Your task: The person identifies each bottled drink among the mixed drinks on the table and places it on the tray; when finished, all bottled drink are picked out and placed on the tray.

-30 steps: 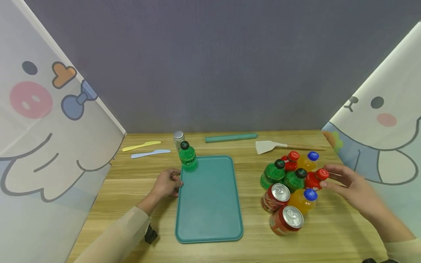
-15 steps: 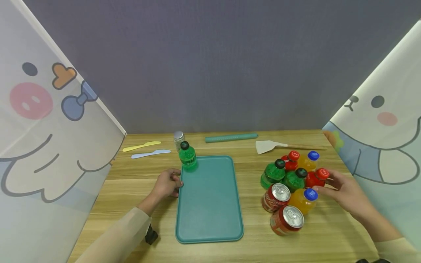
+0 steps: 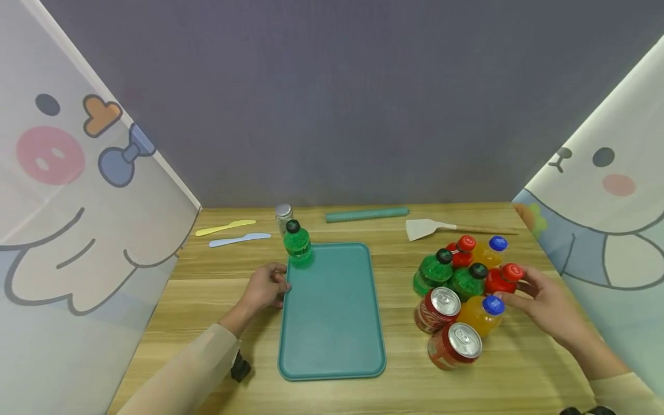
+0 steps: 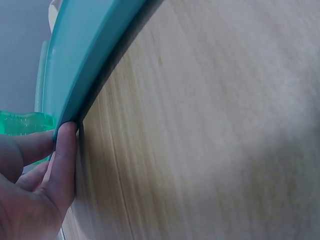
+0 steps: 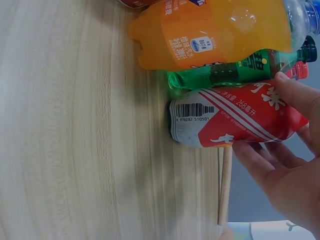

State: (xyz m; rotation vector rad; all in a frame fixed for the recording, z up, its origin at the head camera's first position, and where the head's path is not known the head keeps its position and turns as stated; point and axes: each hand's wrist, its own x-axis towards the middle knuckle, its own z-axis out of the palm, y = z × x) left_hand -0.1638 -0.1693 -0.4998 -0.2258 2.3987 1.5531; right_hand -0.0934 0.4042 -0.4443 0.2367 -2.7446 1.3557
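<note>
My left hand (image 3: 264,286) pinches the left rim of a teal tray (image 3: 332,323); the left wrist view shows its fingertips at the tray's edge. A green soda bottle (image 3: 298,245) stands upright in the tray's far left corner. On the right, my right hand (image 3: 552,305) grips a red cola bottle (image 5: 235,117), thumb on one side and fingers on the other. That bottle stands upright in a cluster. Close beside it are an orange soda bottle (image 3: 478,317) with a blue cap and a green bottle (image 3: 468,283) with a black cap.
Two red cans (image 3: 452,349) stand at the cluster's front; more bottles stand behind. Along the table's back lie a spatula (image 3: 422,229), a teal stick (image 3: 367,215), a yellow knife (image 3: 225,227) and a blue knife (image 3: 240,240). A glass shaker (image 3: 283,214) stands behind the tray.
My right hand has come in lower and to the left, and its fingers have settled round the red cola bottle. The left hand stays on the tray's rim.
</note>
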